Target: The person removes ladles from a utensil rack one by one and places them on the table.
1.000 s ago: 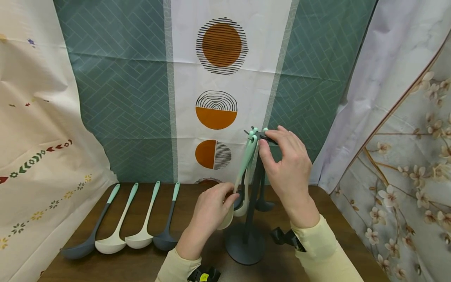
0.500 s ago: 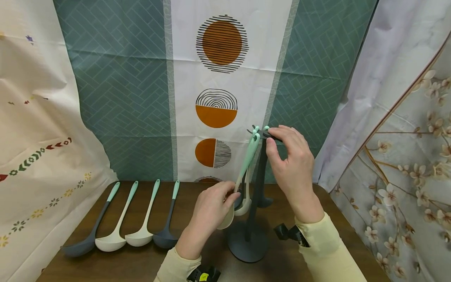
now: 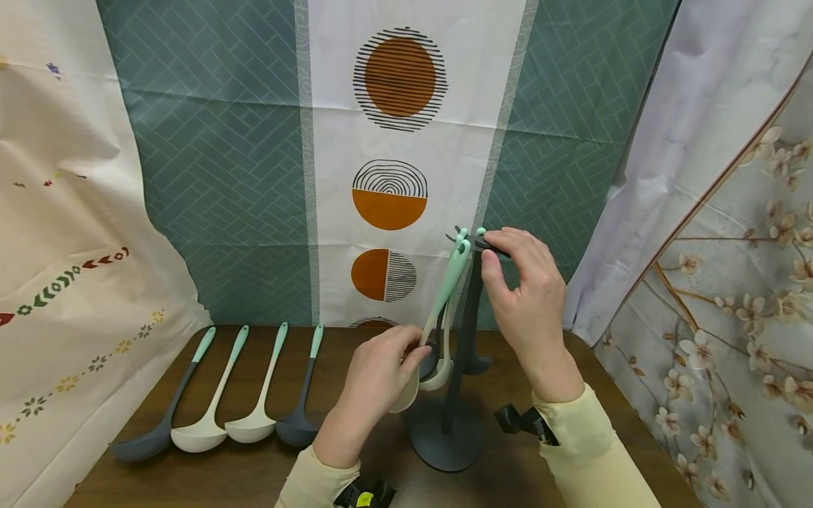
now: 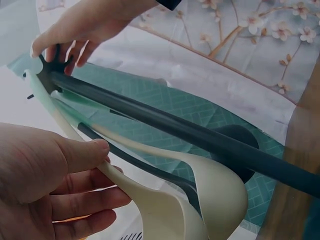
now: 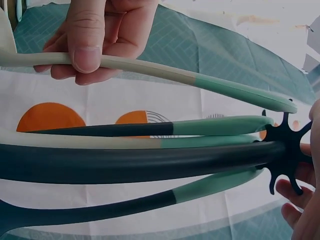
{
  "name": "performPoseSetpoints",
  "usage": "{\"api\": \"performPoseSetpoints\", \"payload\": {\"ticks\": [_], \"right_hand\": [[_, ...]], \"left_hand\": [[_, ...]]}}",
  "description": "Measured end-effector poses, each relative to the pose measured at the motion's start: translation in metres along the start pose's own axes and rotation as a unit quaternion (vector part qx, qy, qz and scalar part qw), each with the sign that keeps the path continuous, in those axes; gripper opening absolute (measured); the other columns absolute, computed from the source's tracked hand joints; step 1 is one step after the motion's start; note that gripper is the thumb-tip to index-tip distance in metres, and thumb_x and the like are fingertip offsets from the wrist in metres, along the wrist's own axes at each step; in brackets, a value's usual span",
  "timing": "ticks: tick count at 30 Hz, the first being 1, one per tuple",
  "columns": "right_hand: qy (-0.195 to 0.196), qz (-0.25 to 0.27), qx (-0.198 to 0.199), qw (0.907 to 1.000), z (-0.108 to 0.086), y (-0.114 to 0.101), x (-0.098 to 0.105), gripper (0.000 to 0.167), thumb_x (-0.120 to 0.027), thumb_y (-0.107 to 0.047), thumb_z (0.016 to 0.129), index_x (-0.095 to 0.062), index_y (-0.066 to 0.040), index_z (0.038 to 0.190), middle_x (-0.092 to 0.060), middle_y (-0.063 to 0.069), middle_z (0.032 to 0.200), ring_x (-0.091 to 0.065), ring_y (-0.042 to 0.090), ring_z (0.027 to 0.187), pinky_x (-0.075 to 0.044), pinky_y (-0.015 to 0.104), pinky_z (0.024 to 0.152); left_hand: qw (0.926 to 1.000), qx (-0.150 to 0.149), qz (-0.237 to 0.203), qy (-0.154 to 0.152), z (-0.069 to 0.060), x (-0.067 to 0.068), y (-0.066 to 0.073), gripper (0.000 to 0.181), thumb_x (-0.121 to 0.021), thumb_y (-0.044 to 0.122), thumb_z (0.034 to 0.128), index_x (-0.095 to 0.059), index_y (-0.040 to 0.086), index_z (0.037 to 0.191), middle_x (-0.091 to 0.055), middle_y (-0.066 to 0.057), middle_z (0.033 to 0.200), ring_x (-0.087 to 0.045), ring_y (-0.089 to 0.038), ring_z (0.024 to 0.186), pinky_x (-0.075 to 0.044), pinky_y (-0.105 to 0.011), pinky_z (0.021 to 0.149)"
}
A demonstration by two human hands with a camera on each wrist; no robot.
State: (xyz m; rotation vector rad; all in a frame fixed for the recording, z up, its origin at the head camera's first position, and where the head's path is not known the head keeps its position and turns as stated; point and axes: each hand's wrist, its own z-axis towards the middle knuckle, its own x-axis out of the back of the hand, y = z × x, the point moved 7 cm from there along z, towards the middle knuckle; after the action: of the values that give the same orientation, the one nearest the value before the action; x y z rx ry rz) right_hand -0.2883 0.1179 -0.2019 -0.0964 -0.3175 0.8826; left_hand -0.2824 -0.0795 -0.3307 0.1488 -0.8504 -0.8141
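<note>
A dark stand (image 3: 466, 331) with a hooked top (image 5: 285, 145) and round base (image 3: 447, 441) bears several ladles by their mint handle ends. My left hand (image 3: 381, 367) pinches the cream shaft of a ladle (image 5: 150, 68) between thumb and fingers; its mint end is at a hook. Beside it hang another cream ladle (image 4: 220, 195) and a dark one whose bowl is partly hidden. Another dark ladle (image 5: 100, 212) hangs on the stand's other side. My right hand (image 3: 530, 296) grips the hooked top from the right with thumb and fingers.
On the brown table (image 3: 254, 480) at left lie several ladles in a row, dark (image 3: 147, 446) and cream (image 3: 200, 436), handles pointing away. A patterned cloth (image 3: 229, 176) hangs behind; floral fabric (image 3: 718, 339) stands at the right.
Over the last second the stand's top has shifted slightly right and straightened, with my right hand on it. My left hand keeps its pinch on the ladle, nearly still.
</note>
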Motion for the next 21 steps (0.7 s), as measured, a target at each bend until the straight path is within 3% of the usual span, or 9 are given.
{"api": "performPoseSetpoints", "payload": {"ticks": [21], "right_hand": [[-0.017,0.076,-0.025,0.9967,-0.001,0.017,0.004,0.03,-0.066,-0.026,0.109,-0.08,-0.01,0.13,-0.075,0.009,0.135,-0.062,0.028,0.137,-0.046,0.05,0.114]], "left_hand": [[0.9995,0.01,0.008,0.028,0.001,0.016,-0.004,0.017,-0.091,0.014,0.0927,-0.076,0.016,0.1,-0.072,0.006,0.09,-0.062,-0.012,0.072,-0.054,-0.032,0.065]]}}
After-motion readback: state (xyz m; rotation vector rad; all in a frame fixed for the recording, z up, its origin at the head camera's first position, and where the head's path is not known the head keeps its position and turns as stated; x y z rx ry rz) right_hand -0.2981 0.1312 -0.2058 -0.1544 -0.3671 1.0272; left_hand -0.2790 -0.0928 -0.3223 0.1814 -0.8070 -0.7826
